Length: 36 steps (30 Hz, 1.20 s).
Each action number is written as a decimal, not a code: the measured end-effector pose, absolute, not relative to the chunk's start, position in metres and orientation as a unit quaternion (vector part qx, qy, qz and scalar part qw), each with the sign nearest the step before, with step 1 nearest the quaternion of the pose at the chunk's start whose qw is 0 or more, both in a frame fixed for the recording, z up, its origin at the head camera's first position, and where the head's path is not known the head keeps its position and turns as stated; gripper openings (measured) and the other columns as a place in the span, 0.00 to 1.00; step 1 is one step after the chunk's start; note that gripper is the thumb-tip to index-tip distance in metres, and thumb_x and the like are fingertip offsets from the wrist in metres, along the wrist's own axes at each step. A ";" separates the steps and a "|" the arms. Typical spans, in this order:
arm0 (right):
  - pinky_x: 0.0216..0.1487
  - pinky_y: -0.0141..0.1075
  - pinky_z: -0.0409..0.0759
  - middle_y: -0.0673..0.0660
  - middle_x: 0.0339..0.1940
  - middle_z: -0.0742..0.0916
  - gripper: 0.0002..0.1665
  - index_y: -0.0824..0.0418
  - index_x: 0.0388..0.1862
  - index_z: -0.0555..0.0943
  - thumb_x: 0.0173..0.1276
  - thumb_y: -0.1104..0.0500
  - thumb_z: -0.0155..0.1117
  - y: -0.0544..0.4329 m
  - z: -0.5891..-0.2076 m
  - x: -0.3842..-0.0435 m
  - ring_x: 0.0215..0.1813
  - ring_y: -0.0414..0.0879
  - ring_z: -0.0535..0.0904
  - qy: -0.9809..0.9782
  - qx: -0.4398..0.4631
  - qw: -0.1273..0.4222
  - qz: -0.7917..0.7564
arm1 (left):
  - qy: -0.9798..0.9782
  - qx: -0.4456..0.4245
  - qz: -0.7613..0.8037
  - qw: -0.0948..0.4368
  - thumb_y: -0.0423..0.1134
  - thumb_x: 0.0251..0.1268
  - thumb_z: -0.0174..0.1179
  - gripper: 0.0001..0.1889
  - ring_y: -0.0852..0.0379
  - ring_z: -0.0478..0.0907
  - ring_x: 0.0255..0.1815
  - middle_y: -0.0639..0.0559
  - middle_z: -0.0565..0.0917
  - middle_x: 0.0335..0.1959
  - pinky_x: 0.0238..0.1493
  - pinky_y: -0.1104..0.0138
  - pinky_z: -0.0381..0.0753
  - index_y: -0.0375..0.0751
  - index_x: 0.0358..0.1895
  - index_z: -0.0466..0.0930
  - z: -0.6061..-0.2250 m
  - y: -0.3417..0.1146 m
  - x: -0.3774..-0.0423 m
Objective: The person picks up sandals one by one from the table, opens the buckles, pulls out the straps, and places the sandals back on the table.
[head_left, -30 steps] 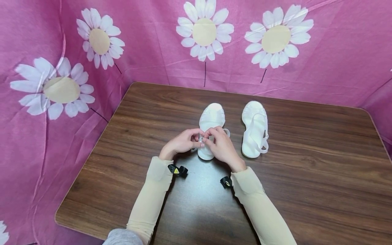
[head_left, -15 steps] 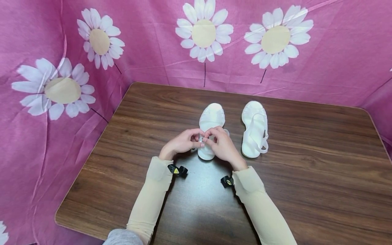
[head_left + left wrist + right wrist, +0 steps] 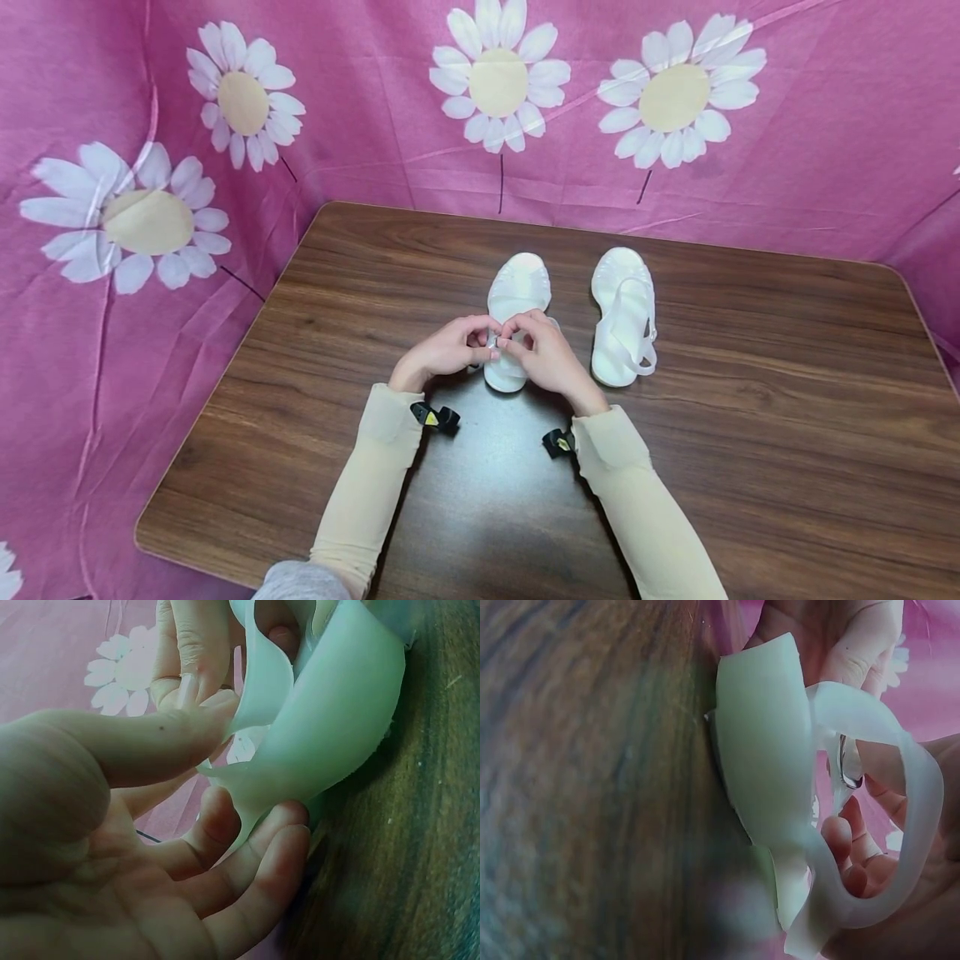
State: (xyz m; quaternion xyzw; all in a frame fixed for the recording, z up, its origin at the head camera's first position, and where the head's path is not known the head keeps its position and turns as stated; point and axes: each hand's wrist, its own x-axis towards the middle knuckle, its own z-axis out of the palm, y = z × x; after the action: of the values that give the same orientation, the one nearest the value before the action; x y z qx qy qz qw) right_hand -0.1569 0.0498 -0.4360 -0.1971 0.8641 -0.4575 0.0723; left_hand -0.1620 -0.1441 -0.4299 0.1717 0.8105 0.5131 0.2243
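A white jelly sandal point(image 3: 519, 283) lies sole down on the table, toe pointing away, with both hands over its middle. At its left side my left hand point(image 3: 447, 346) pinches the ankle strap point(image 3: 266, 675) between thumb and finger, other fingers curled under the upper. My right hand point(image 3: 547, 358) reaches across from the right, its thumb and fingertip pinching at the same spot. A small metal buckle point(image 3: 849, 765) shows behind the looped strap in the right wrist view. The fingertips partly hide the strap's fastening.
A matching white sandal point(image 3: 617, 358) stands to the right, its strap looped up at the side. The brown wooden table point(image 3: 780, 400) ends at the back against a pink cloth point(image 3: 360, 125) printed with daisies.
My right wrist has shifted very slightly to the right while its fingertips stay at the strap. My left hand and both sandals have kept their places.
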 end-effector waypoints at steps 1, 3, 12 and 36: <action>0.39 0.38 0.66 0.60 0.38 0.78 0.03 0.55 0.33 0.79 0.66 0.57 0.65 0.050 -0.436 -0.157 0.35 0.48 0.70 0.863 -0.199 0.072 -0.459 | 0.810 0.171 0.513 0.225 0.30 0.61 0.62 0.13 0.60 0.67 0.24 0.52 0.68 0.28 0.27 0.71 0.68 0.37 0.49 0.78 -0.430 -0.144 -0.162; 0.40 0.38 0.67 0.60 0.38 0.78 0.03 0.55 0.33 0.79 0.66 0.58 0.65 0.050 -0.437 -0.157 0.35 0.48 0.70 0.860 -0.201 0.072 -0.463 | 0.810 0.169 0.514 0.226 0.30 0.61 0.62 0.13 0.60 0.67 0.24 0.52 0.68 0.29 0.26 0.71 0.68 0.38 0.49 0.78 -0.431 -0.145 -0.162; 0.39 0.38 0.68 0.60 0.39 0.78 0.03 0.56 0.34 0.80 0.66 0.58 0.65 0.050 -0.439 -0.158 0.35 0.47 0.71 0.845 -0.204 0.084 -0.487 | 0.815 0.169 0.507 0.225 0.31 0.62 0.61 0.12 0.58 0.67 0.27 0.52 0.70 0.31 0.28 0.72 0.67 0.39 0.49 0.79 -0.431 -0.148 -0.162; 0.40 0.37 0.70 0.57 0.42 0.78 0.03 0.56 0.36 0.79 0.67 0.58 0.63 0.051 -0.446 -0.161 0.37 0.46 0.72 0.840 -0.208 0.084 -0.493 | 0.805 0.151 0.526 0.230 0.34 0.65 0.59 0.13 0.60 0.68 0.24 0.52 0.71 0.29 0.27 0.72 0.68 0.39 0.52 0.80 -0.435 -0.149 -0.163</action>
State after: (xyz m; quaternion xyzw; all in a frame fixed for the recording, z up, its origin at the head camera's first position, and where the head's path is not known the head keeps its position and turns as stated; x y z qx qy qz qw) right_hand -0.1607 0.0514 -0.4458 -0.2078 0.8404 -0.4934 0.0844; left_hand -0.1629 -0.1493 -0.4347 0.1506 0.8045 0.5263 0.2302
